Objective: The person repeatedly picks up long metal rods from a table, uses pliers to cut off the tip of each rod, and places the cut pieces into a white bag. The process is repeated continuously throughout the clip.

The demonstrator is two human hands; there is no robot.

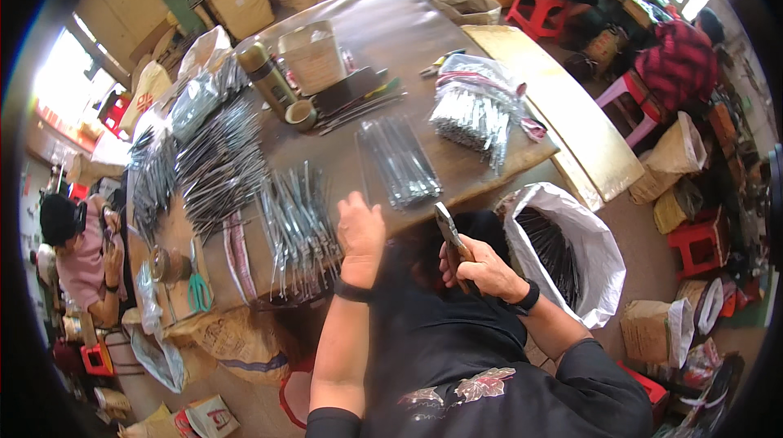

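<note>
In my right hand [487, 265] is a pair of pliers [449, 230] with a bare metal head and brownish handles. My fingers wrap round the handles, and the head points up and away from me. My left hand [361, 227] is over the near edge of the table, its fingers curled and partly hidden; what they hold, if anything, does not show. To its left lies a loose pile of thin metal rods [299, 230]. Just beyond and to the right of it, a flat row of similar rods [400, 162] lies on a clear plastic sheet or bag.
A white sack [608, 271] of dark rods stands right of my lap. Bagged silvery rods [473, 116] lie at the table's right. A flask [265, 75], cup [300, 115] and carton [312, 57] stand farther back. Teal scissors [199, 293] lie left. Other people sit left and far right.
</note>
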